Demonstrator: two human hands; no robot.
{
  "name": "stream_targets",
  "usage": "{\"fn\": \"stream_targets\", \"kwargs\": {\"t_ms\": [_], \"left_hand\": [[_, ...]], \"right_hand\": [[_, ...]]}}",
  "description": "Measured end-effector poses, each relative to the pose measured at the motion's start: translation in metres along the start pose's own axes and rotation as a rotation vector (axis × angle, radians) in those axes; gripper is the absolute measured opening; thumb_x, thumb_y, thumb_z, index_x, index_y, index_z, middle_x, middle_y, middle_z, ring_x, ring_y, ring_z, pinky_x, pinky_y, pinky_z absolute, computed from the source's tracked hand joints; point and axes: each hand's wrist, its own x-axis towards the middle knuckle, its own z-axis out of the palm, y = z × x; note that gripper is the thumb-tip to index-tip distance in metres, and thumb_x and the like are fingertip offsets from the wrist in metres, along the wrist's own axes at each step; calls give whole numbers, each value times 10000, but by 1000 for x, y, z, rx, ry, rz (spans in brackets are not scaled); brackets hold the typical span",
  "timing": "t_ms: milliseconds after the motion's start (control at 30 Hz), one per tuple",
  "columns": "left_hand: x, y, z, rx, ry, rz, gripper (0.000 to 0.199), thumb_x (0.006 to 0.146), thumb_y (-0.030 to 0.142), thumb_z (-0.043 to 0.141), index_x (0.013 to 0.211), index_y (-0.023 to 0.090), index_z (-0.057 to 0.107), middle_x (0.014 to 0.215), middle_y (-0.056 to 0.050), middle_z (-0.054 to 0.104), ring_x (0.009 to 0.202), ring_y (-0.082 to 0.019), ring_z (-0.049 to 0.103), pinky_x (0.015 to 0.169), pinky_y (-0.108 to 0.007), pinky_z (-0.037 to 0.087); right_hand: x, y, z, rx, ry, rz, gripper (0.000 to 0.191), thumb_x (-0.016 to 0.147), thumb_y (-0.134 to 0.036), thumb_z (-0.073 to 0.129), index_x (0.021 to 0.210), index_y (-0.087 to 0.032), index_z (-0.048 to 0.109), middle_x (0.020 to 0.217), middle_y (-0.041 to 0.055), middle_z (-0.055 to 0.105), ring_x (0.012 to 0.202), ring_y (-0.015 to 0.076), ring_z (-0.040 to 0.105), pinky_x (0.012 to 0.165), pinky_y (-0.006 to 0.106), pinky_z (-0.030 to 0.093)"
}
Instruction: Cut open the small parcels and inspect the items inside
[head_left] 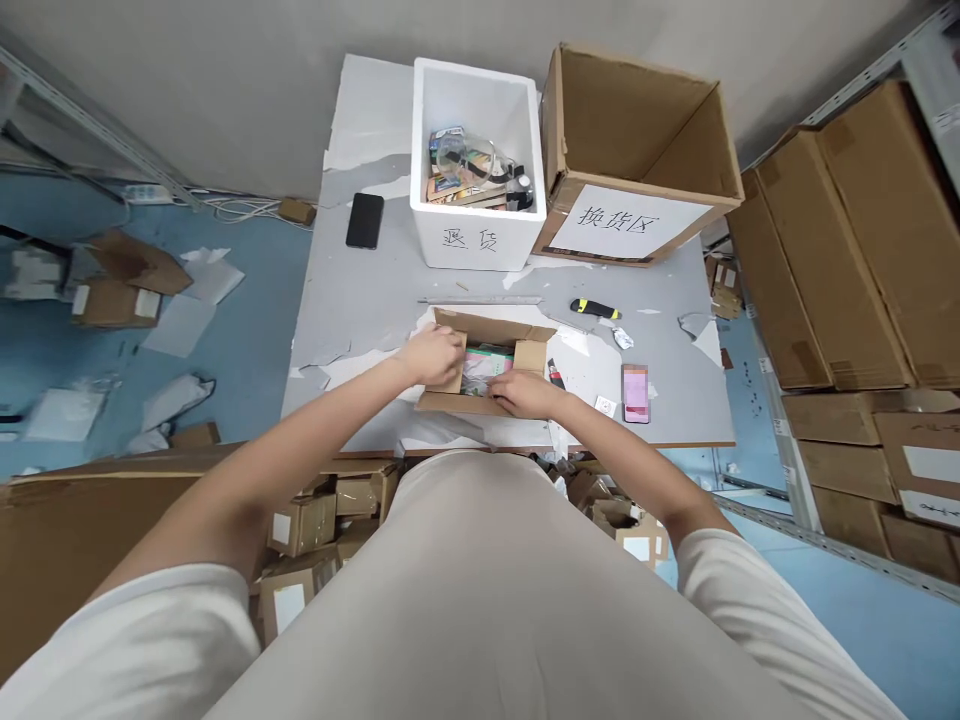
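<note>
A small open cardboard box (487,332) lies on the grey table (375,290) near its front edge. Inside it I see a plastic-wrapped item (486,368) with green and pink print. My left hand (433,355) rests on the box's left flap, fingers curled over it. My right hand (525,393) lies at the box's front right edge, fingertips touching the wrapped item. Whether either hand grips firmly is hard to tell.
A white foam box (480,235) with mixed items and a big empty carton (637,215) stand at the back. A black phone (365,220), a yellow-black utility knife (594,309) and a pink phone (635,393) lie on the table. Cartons are stacked at right (847,260).
</note>
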Motion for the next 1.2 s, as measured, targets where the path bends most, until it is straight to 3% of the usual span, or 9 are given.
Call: {"fn": "stream_targets", "kwargs": {"t_ms": [100, 200, 400, 533, 667, 800, 900, 1033, 1200], "left_hand": [[18, 28, 2, 62, -106, 166, 278, 833, 360, 519, 914, 189, 724, 979, -119, 709, 1030, -247, 582, 976, -374, 316], [17, 45, -1, 116, -130, 76, 317, 825, 411, 554, 832, 154, 739, 869, -148, 714, 957, -269, 604, 1001, -420, 277], [-28, 39, 9, 119, 132, -472, 939, 682, 663, 615, 1330, -5, 485, 1396, -319, 414, 1247, -449, 384, 1053, -638, 102], [-43, 30, 41, -79, 130, -541, 1173, 670, 765, 514, 1497, 34, 116, 1545, -261, 153, 1384, -415, 210, 1075, -631, 120], [-46, 38, 54, -167, 169, -596, 1218, 657, 771, 520, 1500, 31, 47, 1556, -257, 102, 1421, -418, 126, 1084, -629, 124], [-40, 51, 37, -144, 268, -551, 1101, 684, 662, 594, 1483, 27, 183, 1546, -257, 158, 1427, -429, 94, 1095, -654, 41], [-22, 53, 23, -190, 286, -420, 811, 780, 447, 593, 1443, 70, 317, 1481, -219, 353, 1387, -352, 286, 1129, -516, 200], [13, 41, 24, -268, -1, -360, 725, 683, 295, 711, 1339, 109, 465, 1203, -173, 621, 1107, -293, 589, 929, -342, 457], [36, 29, 47, -325, -246, -252, 372, 770, 262, 618, 1122, 143, 642, 1128, -166, 665, 1055, -288, 627, 883, -334, 476]], "right_hand": [[17, 4, -12, -234, -125, 109, 240, 908, -192, 475, 933, -119, 703, 939, 127, 719, 896, 242, 640, 893, 377, 403], [11, -1, -22, -297, -124, 184, 284, 911, -275, 493, 911, -75, 694, 914, 189, 700, 880, 284, 636, 870, 414, 395], [-34, 7, -13, -313, -55, 589, 596, 853, -480, 555, 1296, -83, 514, 1330, 236, 489, 1178, 349, 473, 881, 408, 424], [-35, 14, 1, -254, -125, 684, 587, 897, -463, 487, 1367, -114, 457, 1493, 185, 337, 1298, 363, 367, 1000, 480, 357], [1, 6, -11, -313, -15, 642, 614, 838, -352, 604, 1373, -97, 442, 1407, 222, 448, 1317, 370, 361, 1088, 520, 236], [48, 9, -18, -110, -70, 522, 811, 753, -371, 707, 1435, -141, 333, 1254, 187, 580, 1101, 312, 573, 906, 386, 447], [64, 20, -1, -88, -93, 446, 594, 775, -217, 660, 1330, -163, 457, 1232, 163, 595, 1050, 283, 604, 837, 351, 472], [51, 36, 22, 52, 4, 260, 278, 812, -79, 489, 1048, -142, 622, 1063, 112, 666, 982, 222, 620, 821, 303, 467], [31, 56, 20, 142, 55, 202, 354, 779, -58, 499, 1096, -134, 638, 1205, 107, 631, 1082, 203, 597, 922, 291, 454]]}}
